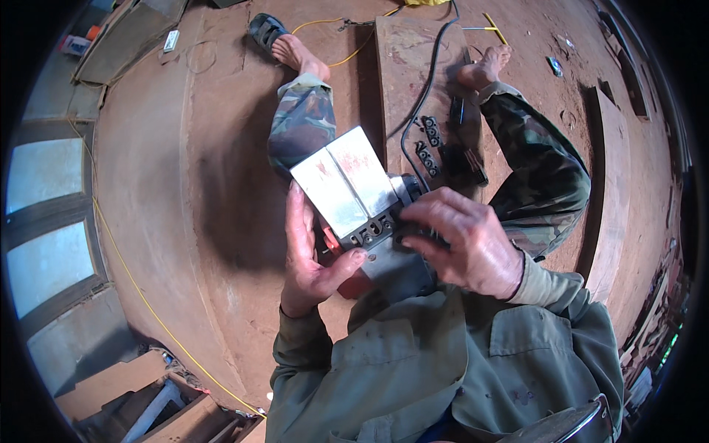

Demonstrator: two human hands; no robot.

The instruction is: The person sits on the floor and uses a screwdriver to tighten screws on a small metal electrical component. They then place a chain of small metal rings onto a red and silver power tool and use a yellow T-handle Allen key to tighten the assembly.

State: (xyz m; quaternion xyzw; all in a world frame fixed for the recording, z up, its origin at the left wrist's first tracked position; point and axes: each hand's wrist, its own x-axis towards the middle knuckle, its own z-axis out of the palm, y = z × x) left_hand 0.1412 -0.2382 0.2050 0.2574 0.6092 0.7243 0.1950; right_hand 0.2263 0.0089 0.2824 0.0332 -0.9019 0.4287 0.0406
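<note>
In front of my torso is a corded power tool that looks like an electric planer (347, 181), its shiny two-part metal plate facing up and a dark slotted strip along the near edge. My left hand (314, 258) grips its left side, fingers along the plate's edge and thumb on the dark body. At the right end of the slotted strip, my right hand (461, 240) has its fingers bent and thumb drawn in against the tool. Whatever lies between those fingertips is hidden. A bit of red shows beside my left thumb.
A wooden board (402, 70) lies between my feet, with black pieces with several round holes (430, 133) on and beside it. The black cord (432, 77) runs over it. A yellow cable (140, 295) crosses the floor at left. Timber scraps (122, 384) lie near left; a long plank (613, 184) lies right.
</note>
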